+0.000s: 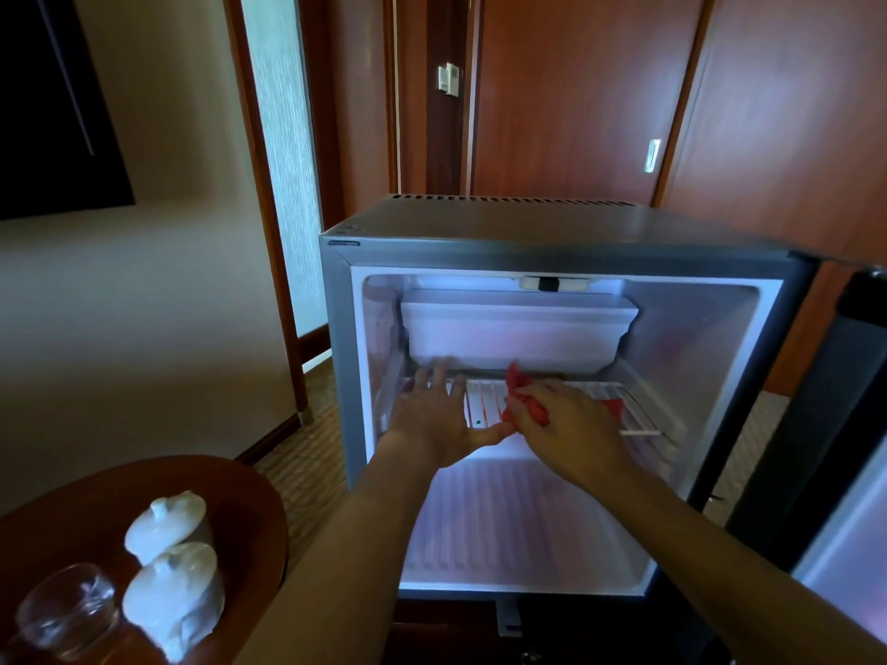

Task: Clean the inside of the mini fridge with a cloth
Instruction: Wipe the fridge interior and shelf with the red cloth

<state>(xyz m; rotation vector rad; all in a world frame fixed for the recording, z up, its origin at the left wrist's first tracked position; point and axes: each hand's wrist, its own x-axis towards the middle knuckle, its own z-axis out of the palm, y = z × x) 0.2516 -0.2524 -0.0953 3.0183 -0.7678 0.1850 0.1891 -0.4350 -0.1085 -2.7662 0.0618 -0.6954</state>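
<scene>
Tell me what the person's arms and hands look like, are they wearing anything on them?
Both arms are bare. No sleeves show anywhere up the forearms. The left hand and the right hand wear no gloves, and no watch, bracelet or ring can be seen on the wrists or the fingers that show.

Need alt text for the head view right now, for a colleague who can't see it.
Both hands reach into the open mini fridge: the right hand grips a red cloth on the wire shelf, while the left hand lies open, fingers extended beneath the white freezer box. Two white lidded cups sit on a round wooden table at lower left.
</scene>
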